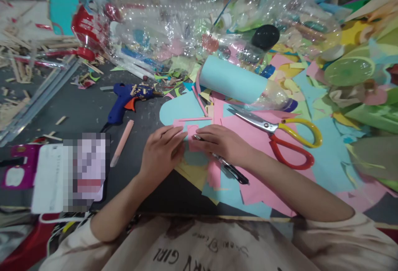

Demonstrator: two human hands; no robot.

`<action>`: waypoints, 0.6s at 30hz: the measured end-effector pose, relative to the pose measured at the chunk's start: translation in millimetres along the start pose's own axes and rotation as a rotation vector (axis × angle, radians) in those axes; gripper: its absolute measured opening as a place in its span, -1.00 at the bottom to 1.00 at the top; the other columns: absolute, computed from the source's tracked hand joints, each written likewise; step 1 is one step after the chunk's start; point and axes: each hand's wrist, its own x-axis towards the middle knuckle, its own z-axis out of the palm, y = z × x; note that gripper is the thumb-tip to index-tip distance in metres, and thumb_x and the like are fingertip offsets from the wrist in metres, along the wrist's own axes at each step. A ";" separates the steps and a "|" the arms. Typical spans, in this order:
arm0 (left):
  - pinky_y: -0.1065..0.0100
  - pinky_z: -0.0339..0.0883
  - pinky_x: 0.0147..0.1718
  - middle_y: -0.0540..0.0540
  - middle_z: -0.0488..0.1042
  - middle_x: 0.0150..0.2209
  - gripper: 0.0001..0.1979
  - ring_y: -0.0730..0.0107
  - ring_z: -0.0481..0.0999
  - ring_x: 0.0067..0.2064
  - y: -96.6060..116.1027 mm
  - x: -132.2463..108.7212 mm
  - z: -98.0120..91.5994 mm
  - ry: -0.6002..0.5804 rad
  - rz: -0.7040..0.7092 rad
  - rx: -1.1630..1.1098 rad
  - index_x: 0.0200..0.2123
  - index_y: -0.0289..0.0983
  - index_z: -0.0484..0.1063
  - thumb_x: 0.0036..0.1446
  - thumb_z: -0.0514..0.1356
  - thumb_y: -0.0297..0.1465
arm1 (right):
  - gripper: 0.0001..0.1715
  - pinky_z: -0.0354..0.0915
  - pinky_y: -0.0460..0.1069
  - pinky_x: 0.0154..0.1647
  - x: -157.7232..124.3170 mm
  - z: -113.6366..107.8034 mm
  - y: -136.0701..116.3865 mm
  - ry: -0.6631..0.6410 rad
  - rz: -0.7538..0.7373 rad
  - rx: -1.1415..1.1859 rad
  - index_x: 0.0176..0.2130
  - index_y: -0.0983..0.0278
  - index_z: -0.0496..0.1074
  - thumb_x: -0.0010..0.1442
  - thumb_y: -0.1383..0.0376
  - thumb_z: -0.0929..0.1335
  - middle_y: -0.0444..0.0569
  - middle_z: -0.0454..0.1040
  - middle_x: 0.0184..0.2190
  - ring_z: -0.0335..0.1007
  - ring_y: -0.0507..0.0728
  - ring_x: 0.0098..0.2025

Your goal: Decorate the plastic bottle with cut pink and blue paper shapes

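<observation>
My left hand (161, 150) has its fingers closed at the left edge of a small pink paper piece (193, 132). My right hand (226, 142) reaches the same piece from the right, fingertips on its edge. A black and silver pen (233, 170) sits in the right hand; one end pokes out by the fingertips, the other below the palm. Under both hands lie light blue paper (174, 111) and pink paper sheets (242, 138). Just beyond the fingers is a thin pink strip (195, 119). Scissors (273, 128) with yellow and red handles lie apart, right of my right hand.
A blue glue gun (120, 103) and a pale orange stick (122, 142) are to the left. Phones (49, 175) lie near the front edge. A bottle wrapped in blue paper (233, 81) lies behind my hands. Plastic bottles (149, 22) and paper scraps crowd the back and right.
</observation>
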 end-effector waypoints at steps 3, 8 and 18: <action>0.17 0.40 -0.11 -0.17 0.57 -0.06 -0.75 0.14 0.51 0.00 2.8 -1.4 1.1 0.013 0.039 -0.001 -0.06 -0.25 0.47 0.24 0.08 -0.43 | -0.61 0.35 0.18 0.07 -2.9 -1.0 4.0 -0.028 0.078 0.019 0.05 0.27 0.44 0.39 0.28 0.15 0.09 0.54 -0.01 0.39 0.18 0.10; 0.14 0.42 -0.12 -0.22 0.53 0.00 -0.72 0.10 0.51 0.00 -0.8 -0.8 2.7 0.007 -0.006 -0.009 -0.01 -0.29 0.43 0.24 0.09 -0.39 | -0.60 0.38 0.15 0.03 -4.6 -2.5 5.3 -0.030 0.080 0.051 0.04 0.30 0.44 0.39 0.30 0.14 0.11 0.53 0.01 0.40 0.18 0.11; 0.10 0.37 0.02 -0.18 0.50 0.06 -0.68 0.14 0.48 0.05 -8.7 2.7 0.8 -0.044 -0.115 -0.153 0.05 -0.23 0.41 0.25 0.07 -0.39 | -0.57 0.42 0.17 -0.08 3.7 -1.2 -5.3 -0.031 0.002 0.068 0.04 0.33 0.44 0.40 0.34 0.10 0.19 0.56 -0.14 0.45 0.24 -0.02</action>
